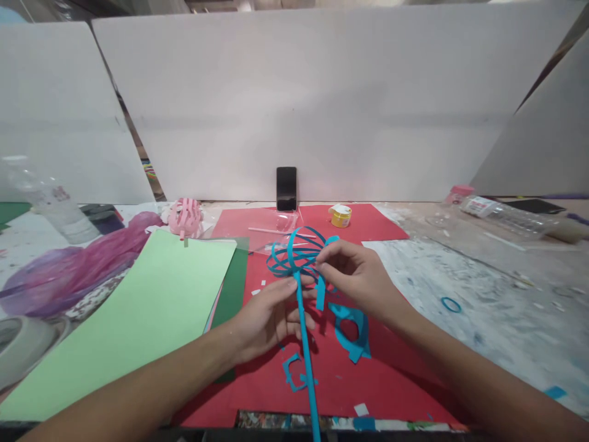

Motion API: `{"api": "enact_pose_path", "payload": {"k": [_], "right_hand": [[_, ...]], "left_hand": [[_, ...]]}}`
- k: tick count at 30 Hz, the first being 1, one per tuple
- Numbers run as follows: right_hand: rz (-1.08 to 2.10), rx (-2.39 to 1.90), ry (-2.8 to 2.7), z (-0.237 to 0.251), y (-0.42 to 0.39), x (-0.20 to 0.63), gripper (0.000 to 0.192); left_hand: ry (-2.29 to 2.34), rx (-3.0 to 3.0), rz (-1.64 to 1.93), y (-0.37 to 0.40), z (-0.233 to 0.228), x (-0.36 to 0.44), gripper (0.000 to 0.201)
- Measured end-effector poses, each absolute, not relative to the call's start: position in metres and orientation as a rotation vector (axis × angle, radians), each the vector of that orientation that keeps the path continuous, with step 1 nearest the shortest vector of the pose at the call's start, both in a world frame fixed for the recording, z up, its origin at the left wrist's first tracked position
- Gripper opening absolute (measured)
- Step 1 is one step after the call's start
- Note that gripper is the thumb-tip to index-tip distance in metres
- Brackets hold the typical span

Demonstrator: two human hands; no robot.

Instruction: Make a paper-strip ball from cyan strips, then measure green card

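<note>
A blue paper-wrapped stick (305,350) rises from the front edge, topped by a round cage of thin blue paper strips (291,253). My left hand (271,313) grips the stick just below the cage, thumb on top, the other fingers partly behind it. At the cage's right side my right hand (356,270) pinches a blue paper strip (321,293) between thumb and fingertips. Under the hands lie blue paper offcuts (363,334) on red paper (391,380).
Light green sheets (138,319) lie left, beside purple plastic film (92,258), a tape roll (23,347) and a water bottle (55,202). Behind are a pink paper ball (185,217), a phone (286,188) and yellow tape (341,216). A plastic bottle (506,215) lies right.
</note>
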State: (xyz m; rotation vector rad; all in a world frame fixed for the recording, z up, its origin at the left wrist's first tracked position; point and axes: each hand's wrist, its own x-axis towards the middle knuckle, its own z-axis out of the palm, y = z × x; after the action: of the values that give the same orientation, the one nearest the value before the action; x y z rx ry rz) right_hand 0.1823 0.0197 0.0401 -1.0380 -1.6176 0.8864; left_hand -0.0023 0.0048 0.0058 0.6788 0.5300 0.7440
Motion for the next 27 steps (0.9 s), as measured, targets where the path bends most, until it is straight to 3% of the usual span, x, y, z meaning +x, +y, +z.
{"api": "enact_pose_path", "payload": {"k": [7, 14, 20, 27], "right_hand": [[0.693, -1.111, -1.738, 0.033, 0.018, 0.182, 0.005], [0.799, -1.108, -1.688, 0.037, 0.016, 0.185, 0.005], [0.914, -1.162, -1.625, 0.061, 0.020, 0.203, 0.024], [0.964, -1.244, -1.913, 0.074, 0.014, 0.221, 0.043]], "left_hand": [[0.525, 0.752, 0.705, 0.004, 0.002, -0.002, 0.027], [0.560, 0.785, 0.733, 0.004, 0.007, -0.001, 0.030], [0.599, 0.732, 0.838, 0.004, 0.011, -0.001, 0.026], [0.582, 0.669, 0.864, 0.004, 0.013, -0.003, 0.028]]}}
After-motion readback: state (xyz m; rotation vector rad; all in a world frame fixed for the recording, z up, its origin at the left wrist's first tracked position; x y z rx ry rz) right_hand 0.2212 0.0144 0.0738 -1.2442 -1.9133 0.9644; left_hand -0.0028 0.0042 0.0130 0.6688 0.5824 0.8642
